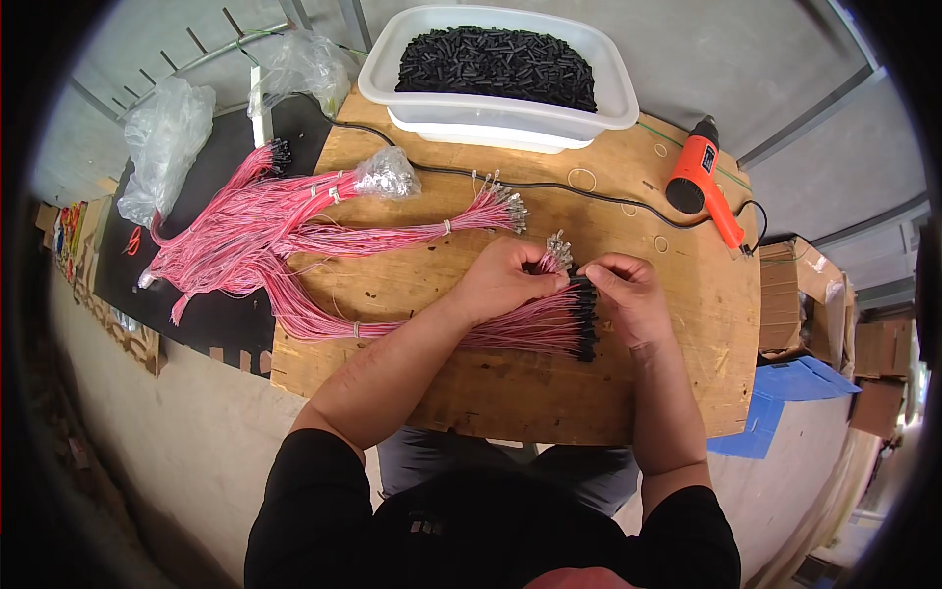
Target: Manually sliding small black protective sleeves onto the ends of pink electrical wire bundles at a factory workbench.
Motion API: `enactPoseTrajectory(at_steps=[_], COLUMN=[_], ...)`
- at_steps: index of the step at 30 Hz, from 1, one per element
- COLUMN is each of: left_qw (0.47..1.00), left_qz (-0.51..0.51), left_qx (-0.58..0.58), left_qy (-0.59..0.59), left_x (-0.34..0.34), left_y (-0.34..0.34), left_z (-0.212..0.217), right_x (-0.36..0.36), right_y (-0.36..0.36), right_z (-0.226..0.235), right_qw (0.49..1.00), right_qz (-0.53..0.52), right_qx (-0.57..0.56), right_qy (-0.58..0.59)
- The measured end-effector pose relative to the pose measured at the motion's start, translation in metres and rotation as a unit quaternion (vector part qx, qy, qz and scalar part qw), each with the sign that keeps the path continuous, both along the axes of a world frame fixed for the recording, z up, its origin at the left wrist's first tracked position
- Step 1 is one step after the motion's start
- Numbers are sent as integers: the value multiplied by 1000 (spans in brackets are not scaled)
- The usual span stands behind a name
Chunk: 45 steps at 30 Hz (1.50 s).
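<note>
The wooden board (510, 383) lies flat in front of the person, and both hands work near its middle. The left hand (505, 280) is curled up tight around a few pink wires (552, 257) whose shiny bare tips stick up just past its fingers. The right hand (628, 294) is right beside it, with its fingers pinched narrow on the black sleeved ends (586, 319) of a flat bunch of pink wires (510, 329). That bunch lies on the middle of the board, under both hands, and its black ends sit in a neat row below the right hand. The two hands are almost touching each other. On the far left part of the board lies another bundle of pink wires with bare metal tips (500, 206), and a small clear plastic wrap (388, 174) sits on it. A big heap of pink wires (231, 236) spills off the left edge of the board onto a black mat (221, 324). At the far edge of the board stands a white plastic tub (491, 113) full of small black tubes (496, 64). On the far right corner of the board lies an orange heat gun (699, 177), and its black cord (549, 185) runs across the board in front of the tub. Crumpled clear bags (167, 137) lie past the far left corner of the board. Brown cardboard boxes (805, 294) stand off the right edge of the board.
</note>
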<state>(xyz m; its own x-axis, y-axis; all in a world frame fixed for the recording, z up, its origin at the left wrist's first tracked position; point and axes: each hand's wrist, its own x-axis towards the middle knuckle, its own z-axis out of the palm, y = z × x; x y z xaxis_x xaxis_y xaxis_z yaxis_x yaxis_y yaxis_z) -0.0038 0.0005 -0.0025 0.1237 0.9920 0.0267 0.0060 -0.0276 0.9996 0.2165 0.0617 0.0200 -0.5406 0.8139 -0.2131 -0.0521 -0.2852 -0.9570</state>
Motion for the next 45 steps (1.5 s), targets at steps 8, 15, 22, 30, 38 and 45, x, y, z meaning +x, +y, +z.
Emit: enactPoseTrajectory(at_steps=[8, 15, 22, 30, 38, 45], left_qw=[1000, 999, 999, 999, 999, 999], left_qz=[7, 34, 41, 49, 30, 37], left_qx=[0, 13, 17, 19, 16, 28], left_qy=[-27, 35, 9, 11, 12, -6], left_x=[5, 4, 5, 5, 5, 5], left_y=[-1, -1, -1, -2, -1, 0], left_z=[4, 2, 3, 2, 1, -4], right_x=[6, 1, 27, 6, -3, -7], right_y=[7, 4, 34, 15, -8, -12], right_z=[4, 3, -20, 1, 10, 7], right_qw=[998, 996, 939, 971, 991, 968], right_qz=[-31, -54, -106, -108, -18, -22], right_qx=[-29, 52, -174, -110, 130, 249], right_qy=[45, 46, 277, 183, 12, -34])
